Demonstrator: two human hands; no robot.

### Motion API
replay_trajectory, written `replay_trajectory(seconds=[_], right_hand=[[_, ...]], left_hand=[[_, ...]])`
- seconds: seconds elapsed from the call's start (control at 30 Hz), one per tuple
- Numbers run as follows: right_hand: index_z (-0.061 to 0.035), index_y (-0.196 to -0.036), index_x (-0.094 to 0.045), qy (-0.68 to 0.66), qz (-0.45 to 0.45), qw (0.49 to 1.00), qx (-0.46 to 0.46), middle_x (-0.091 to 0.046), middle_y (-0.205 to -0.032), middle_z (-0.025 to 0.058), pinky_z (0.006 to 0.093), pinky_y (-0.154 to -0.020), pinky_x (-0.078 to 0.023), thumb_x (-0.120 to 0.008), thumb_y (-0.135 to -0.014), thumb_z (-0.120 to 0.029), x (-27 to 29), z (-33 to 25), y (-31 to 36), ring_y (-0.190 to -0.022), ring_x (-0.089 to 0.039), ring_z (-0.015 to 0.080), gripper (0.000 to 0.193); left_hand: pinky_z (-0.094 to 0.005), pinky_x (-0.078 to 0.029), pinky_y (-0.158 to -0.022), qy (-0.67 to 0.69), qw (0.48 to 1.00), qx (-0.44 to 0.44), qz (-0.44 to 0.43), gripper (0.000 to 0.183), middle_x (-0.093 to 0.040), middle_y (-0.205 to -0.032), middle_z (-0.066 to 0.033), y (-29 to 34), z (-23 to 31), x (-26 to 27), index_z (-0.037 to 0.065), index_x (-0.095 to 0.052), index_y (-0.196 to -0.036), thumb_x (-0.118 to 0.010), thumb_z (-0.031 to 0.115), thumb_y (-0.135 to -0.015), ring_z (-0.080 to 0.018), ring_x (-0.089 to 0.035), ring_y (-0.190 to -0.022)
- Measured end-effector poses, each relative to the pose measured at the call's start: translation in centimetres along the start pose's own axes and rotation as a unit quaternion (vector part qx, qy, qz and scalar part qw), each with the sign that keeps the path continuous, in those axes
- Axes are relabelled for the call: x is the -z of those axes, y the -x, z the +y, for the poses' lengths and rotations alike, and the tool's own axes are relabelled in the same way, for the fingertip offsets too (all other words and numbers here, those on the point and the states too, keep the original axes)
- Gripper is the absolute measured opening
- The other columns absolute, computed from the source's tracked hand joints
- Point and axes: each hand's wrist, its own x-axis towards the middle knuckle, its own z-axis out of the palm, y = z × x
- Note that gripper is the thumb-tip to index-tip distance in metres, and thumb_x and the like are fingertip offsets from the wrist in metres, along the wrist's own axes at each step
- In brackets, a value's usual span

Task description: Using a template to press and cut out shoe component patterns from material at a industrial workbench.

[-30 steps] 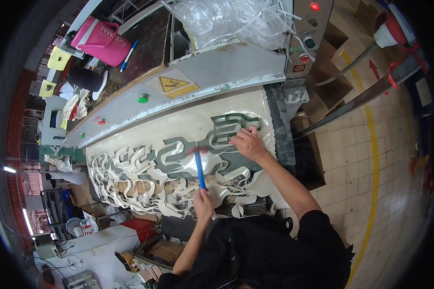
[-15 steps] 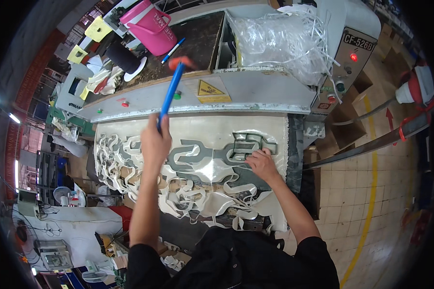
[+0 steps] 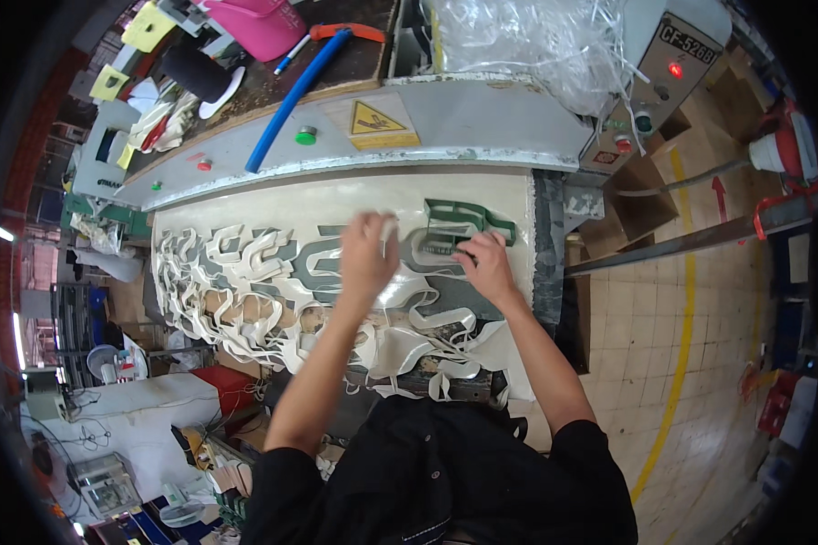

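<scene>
Left hand: fingers loosely curled, pinching a cream cut-out strip off the cream sheet on the press bed. Right hand: fingertips pressed on the green cutting die, just beside. Risk, judged: strip tearing or die shifting if tugged sideways; blue rod on machine top liable to roll.

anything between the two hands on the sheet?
Head view: between the left hand and right hand lies the pale cut sheet, with the near end of the green cutting die beside the right fingers.
</scene>
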Motion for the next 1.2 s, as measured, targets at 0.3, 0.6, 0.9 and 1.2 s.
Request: replay_trajectory(seconds=[0.3, 0.6, 0.9, 1.2], right_hand=[[-0.0009, -0.101, -0.078, -0.091, -0.038, 0.995, -0.032, -0.067, -0.088, 0.0113, 0.0419, -0.091, -0.048, -0.086, -0.085, -0.018, 3.0, 1.0, -2.6, -0.089, -0.065, 0.0343, 0.025], [-0.0011, -0.100, -0.077, -0.091, 0.008, 0.996, -0.022, -0.067, -0.089, 0.0105, 0.0412, -0.091, -0.046, -0.087, -0.084, -0.020, 2.2, 0.9, -2.5, -0.088, -0.065, 0.0323, 0.027], [-0.0057, -0.096, -0.078, -0.038, 0.001, 0.999, 0.030, -0.066, -0.087, 0.0089, 0.0416, -0.089, -0.044, -0.085, -0.085, -0.021, 1.1, 0.1, -1.4, -0.089, -0.064, 0.0324, 0.021], [-0.0114, -0.112, -0.076, 0.011, -0.033, 0.999, 0.020, -0.063, -0.117, 0.0060, 0.0453, -0.106, -0.044, -0.093, -0.074, -0.027, 2.7, -0.6, -1.5, -0.117, -0.059, 0.0297, 0.045]], left_hand=[[-0.0485, -0.051, -0.096, 0.084, 0.985, 0.081, -0.128, 0.028, -0.069, -0.119, -0.0170, 8.7, 1.3, -7.8, 0.005, -0.071, -0.120, -0.075, 0.013, -0.093, -0.0392, -0.065, -0.111], [-0.0522, -0.053, -0.087, 0.015, 0.974, 0.206, -0.096, 0.020, -0.073, -0.100, -0.0159, 6.1, 1.6, -10.0, 0.004, -0.081, -0.098, -0.080, 0.022, -0.089, -0.0394, -0.069, -0.094], [-0.0515, -0.055, -0.082, -0.041, 0.974, 0.174, -0.142, 0.029, -0.075, -0.100, -0.0166, 6.7, -0.1, -11.9, 0.001, -0.072, -0.117, -0.078, 0.016, -0.092, -0.0376, -0.073, -0.091], [-0.0361, -0.058, -0.080, 0.300, 0.853, 0.405, -0.136, 0.018, -0.079, -0.096, -0.0144, 8.9, -2.2, -10.1, -0.005, -0.071, -0.111, -0.070, 0.007, -0.097, -0.0224, -0.076, -0.085]])
